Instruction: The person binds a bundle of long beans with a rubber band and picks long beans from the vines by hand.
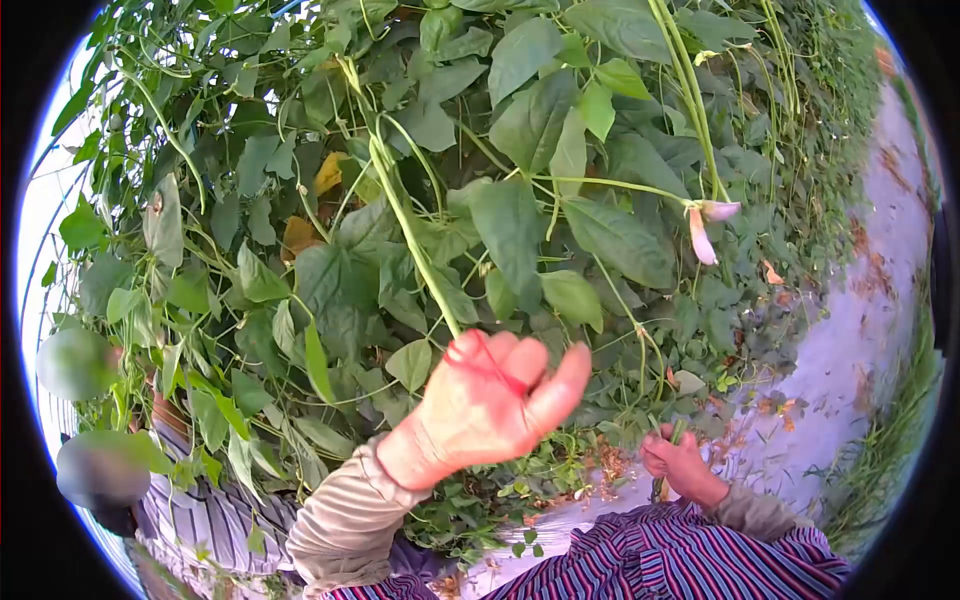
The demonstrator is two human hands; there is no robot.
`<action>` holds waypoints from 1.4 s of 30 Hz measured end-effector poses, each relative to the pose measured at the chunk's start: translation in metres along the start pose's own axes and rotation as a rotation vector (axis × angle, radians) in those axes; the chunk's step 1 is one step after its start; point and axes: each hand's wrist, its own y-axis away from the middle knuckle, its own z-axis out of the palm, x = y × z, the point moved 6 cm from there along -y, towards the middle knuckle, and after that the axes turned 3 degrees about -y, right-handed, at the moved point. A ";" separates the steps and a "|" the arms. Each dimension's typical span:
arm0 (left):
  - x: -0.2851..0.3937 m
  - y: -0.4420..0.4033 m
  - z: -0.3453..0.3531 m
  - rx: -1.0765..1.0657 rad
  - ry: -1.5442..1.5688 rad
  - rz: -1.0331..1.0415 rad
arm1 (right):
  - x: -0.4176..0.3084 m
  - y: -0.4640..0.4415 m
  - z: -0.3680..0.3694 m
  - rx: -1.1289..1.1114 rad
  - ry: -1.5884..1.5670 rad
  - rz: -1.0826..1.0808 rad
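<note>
The left hand (505,395) curls its fingers over the lower end of a long, slender, pale-green pod (408,232), thumb apart; a light, steady hold should avoid bruising. Farther off, the right hand (685,467) pinches a green piece (679,431), mostly hidden. Behind, broad dark-green leaves (507,225) crowd the pod; gentle handling should spare them.

Your left hand (500,400) is closed around a long bean (415,235). Right of the bean hangs a pink flower (702,240); below and right of the bean, your right hand (684,466) holds something green (678,431).
</note>
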 end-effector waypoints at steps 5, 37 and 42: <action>0.088 0.014 -0.010 0.086 0.256 0.017 | -0.037 0.015 0.021 -0.091 0.199 -0.108; 0.238 0.113 0.095 0.576 1.330 -1.780 | -0.026 0.066 0.046 -0.485 0.754 -0.314; 0.236 0.094 0.104 0.604 1.431 -1.698 | -0.018 0.061 0.036 -0.432 0.727 -0.361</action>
